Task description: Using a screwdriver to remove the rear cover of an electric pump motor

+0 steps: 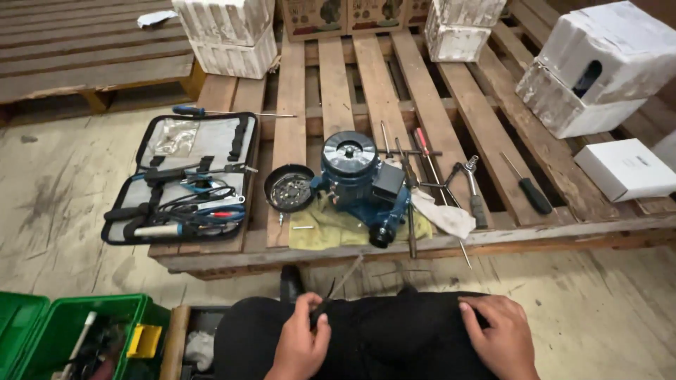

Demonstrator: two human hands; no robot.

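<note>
Left hand (299, 345) rests on the person's lap, fingers pinched round a thin dark tool (336, 290) whose slim shaft sticks up toward the pallet edge; exact kind too small to tell. Right hand (500, 334) lies flat on the right knee, fingers spread, grasping nothing.

Ahead on the wooden pallet (334, 77) sits a blue electric motor (362, 184) on a yellow-green cloth (331, 229), its round grey top facing up. Touching its left side is a black round fan cover (289, 188), open side up. Right of the motor lie a few long thin screwdrivers (408, 176), a white rag (443, 213), pliers (473, 186) and, a bit apart, a black-handled screwdriver (528, 186). Left of the cover an open tool case (184, 179) holds assorted tools; a blue-handled screwdriver (218, 112) lies just above it.

White foam boxes (229, 35) stand at the pallet's back and right side, a flat white box (623, 169) near the right edge. Green toolbox (77, 334) open at lower left by the left knee. Nothing stands between the hands and the motor except the pallet's front edge
</note>
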